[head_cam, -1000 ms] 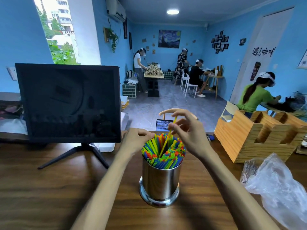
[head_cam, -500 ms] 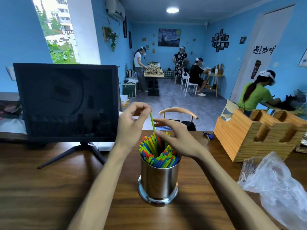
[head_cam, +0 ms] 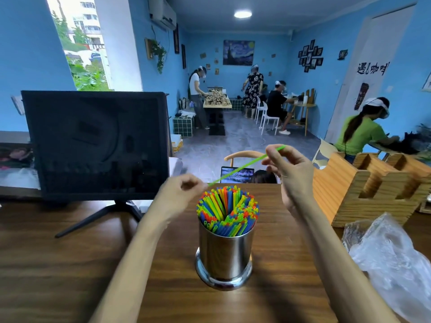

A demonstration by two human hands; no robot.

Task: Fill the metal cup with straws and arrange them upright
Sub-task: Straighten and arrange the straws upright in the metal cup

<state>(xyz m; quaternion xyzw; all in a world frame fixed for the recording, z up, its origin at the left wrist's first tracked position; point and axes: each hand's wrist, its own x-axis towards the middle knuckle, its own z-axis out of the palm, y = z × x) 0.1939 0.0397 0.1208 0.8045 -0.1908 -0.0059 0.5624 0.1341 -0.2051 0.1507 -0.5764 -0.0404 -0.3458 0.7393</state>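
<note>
A shiny metal cup (head_cam: 224, 255) stands on the wooden table (head_cam: 58, 264), packed with several coloured straws (head_cam: 227, 210) standing upright. One green straw (head_cam: 245, 165) is out of the cup and slants above it. My left hand (head_cam: 179, 194) pinches its lower end just behind the cup's left rim. My right hand (head_cam: 289, 169) pinches its upper end, higher and to the right of the cup.
A dark monitor (head_cam: 95, 145) on a stand sits at the left rear. A wooden organiser (head_cam: 373, 190) stands at the right, with a crumpled clear plastic bag (head_cam: 391, 264) in front of it. A chair back (head_cam: 245, 155) and a laptop (head_cam: 236, 174) lie beyond the table edge.
My left hand lifted a green straw out of the cup. My right hand left the straw tops, rose to the right and took the straw's upper end.
</note>
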